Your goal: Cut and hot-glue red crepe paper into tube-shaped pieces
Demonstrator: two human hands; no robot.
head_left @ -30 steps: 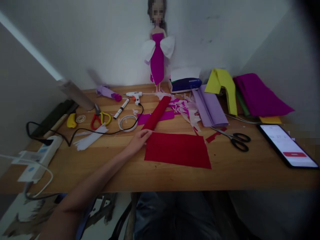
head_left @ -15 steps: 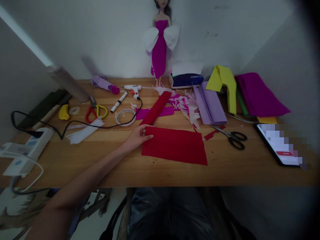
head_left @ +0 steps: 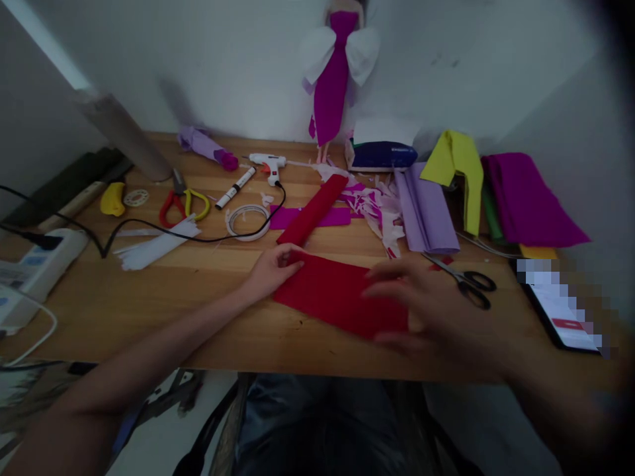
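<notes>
On the worktop (head_left: pixel 149 291) I pin the red sheet (head_left: pixel 327 294) at its left edge with my left hand (head_left: pixel 272 271); my right hand (head_left: pixel 426 311) hovers open over it. Next, I judge, comes flattening.

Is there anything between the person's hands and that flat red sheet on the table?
Nothing visible does. The left hand already touches the red sheet at its left edge, and the right hand, blurred, is over its right end. The black scissors lie off to the right, clear of both hands.
</notes>
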